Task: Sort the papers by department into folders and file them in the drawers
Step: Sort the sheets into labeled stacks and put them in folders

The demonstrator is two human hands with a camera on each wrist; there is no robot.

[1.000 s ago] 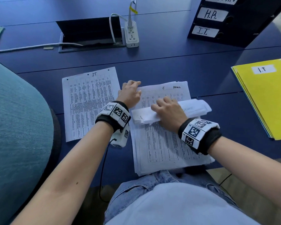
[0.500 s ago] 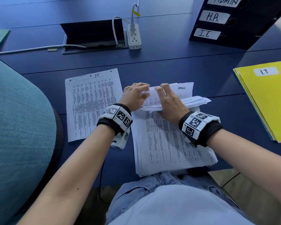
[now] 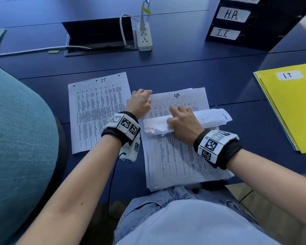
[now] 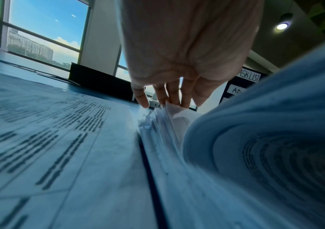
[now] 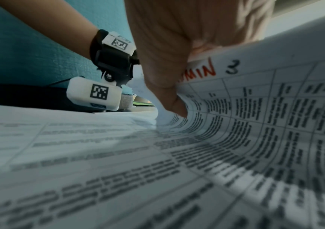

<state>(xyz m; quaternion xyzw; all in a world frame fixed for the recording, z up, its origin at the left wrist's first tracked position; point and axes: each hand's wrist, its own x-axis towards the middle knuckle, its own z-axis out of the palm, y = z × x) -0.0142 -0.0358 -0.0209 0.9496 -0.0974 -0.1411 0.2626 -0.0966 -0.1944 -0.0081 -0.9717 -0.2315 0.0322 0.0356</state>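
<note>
A thick paper stack [image 3: 175,156] lies in front of me on the blue desk. My right hand [image 3: 182,121] grips a bundle of its upper sheets [image 3: 210,119], folded back toward me. Its thumb [image 5: 177,108] presses a curved page marked "ADMIN 3" [image 5: 255,108]. The uncovered sheet [image 3: 177,99] is headed "HR". My left hand [image 3: 140,103] pinches the stack's far left corner, fingertips [image 4: 169,99] at a raised sheet edge. One sheet marked "IT" [image 3: 95,110] lies flat to the left. A yellow folder labelled I.T. [image 3: 290,106] lies at the right.
A dark drawer unit [image 3: 254,23] with H.R. and I.T. labels stands at the back right. A white power strip [image 3: 144,37] and an open cable hatch [image 3: 99,36] sit at the back. A teal chair back [image 3: 16,138] fills the left side.
My right hand has pulled the folded bundle back toward me from the stack's far edge, uncovering the HR sheet. The left hand stays at the far left corner.
</note>
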